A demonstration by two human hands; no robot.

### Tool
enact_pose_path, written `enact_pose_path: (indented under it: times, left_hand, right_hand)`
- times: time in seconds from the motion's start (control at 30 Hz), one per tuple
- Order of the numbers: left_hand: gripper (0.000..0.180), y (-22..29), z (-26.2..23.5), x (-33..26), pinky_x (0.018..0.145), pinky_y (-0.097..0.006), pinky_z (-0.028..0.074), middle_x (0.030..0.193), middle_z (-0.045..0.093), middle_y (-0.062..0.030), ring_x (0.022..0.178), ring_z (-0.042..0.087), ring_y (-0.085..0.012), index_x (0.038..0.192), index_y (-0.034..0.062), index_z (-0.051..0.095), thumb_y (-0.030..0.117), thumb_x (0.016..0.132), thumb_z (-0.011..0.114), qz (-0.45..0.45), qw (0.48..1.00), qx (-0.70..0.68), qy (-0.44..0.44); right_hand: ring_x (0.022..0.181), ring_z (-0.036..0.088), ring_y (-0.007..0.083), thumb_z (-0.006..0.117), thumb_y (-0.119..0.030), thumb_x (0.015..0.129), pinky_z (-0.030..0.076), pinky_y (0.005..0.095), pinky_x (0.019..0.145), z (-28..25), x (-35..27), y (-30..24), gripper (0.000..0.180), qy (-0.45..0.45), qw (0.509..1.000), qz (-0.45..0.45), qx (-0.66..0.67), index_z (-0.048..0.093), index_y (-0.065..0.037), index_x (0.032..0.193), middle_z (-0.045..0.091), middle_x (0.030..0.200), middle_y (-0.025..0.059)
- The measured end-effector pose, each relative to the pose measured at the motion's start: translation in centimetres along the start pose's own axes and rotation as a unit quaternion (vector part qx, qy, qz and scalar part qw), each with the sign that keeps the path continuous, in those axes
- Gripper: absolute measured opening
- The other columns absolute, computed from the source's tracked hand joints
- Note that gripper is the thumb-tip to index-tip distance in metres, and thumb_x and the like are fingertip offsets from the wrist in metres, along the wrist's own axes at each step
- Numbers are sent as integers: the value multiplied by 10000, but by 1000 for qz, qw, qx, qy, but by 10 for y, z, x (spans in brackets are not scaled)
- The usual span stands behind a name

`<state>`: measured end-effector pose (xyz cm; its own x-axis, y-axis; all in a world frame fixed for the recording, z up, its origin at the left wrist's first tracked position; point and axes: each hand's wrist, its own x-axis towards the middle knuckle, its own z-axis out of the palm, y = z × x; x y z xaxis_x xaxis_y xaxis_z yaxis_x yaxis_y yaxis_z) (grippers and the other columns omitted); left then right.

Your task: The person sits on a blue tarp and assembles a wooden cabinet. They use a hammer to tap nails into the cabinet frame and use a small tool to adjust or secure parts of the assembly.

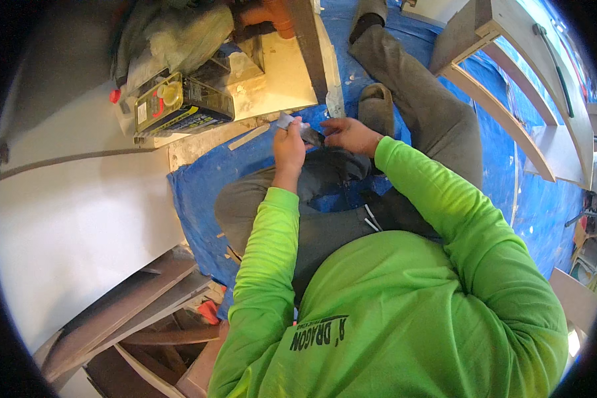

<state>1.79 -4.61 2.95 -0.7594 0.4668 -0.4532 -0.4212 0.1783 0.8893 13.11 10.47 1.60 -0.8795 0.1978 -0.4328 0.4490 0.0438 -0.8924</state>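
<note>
My left hand (pixel 289 151) is closed round a small grey-and-dark flat piece (pixel 311 136). Its pale silvery end sticks out above my thumb, and the dark end points to the right; I cannot make out its exact kind. At that dark end, the curled fingers of my right hand (pixel 353 136) are pinched together. Whether they grip the same piece or something smaller is hidden. Both hands are above my lap, where dark material (pixel 338 166) covers my bent knee.
Blue sheeting (pixel 202 199) covers the floor. A rectangular can (pixel 192 103) with a yellow cap stands on the cabinet base at upper left, near an orange pipe (pixel 278 16). Curved wooden frames (pixel 511 119) stand at right. Brown boards (pixel 126 305) lie at lower left.
</note>
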Motion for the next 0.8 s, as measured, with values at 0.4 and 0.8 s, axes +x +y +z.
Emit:
enact_pose_path:
  times: [0.4, 0.8]
  left_hand:
    - [462, -7, 8, -20, 858, -315, 488, 1138, 668, -88, 985, 614, -169, 1320, -6, 564, 284, 961, 577, 15, 944, 296, -143]
    - [371, 96, -82, -102, 941, -417, 468, 1186, 610, -230, 1078, 594, -374, 1237, -35, 597, 177, 933, 608, 227, 748, 623, 40]
  right_hand:
    - [1017, 641, 418, 690, -161, 775, 514, 477, 879, -6, -13, 0, 432, 96, 982, -65, -151, 606, 8, 1164, 671, 1037, 272]
    - [1033, 639, 418, 636, -82, 787, 522, 482, 891, -70, 68, 44, 431, 137, 956, -46, -254, 544, 13, 1197, 637, 1111, 253]
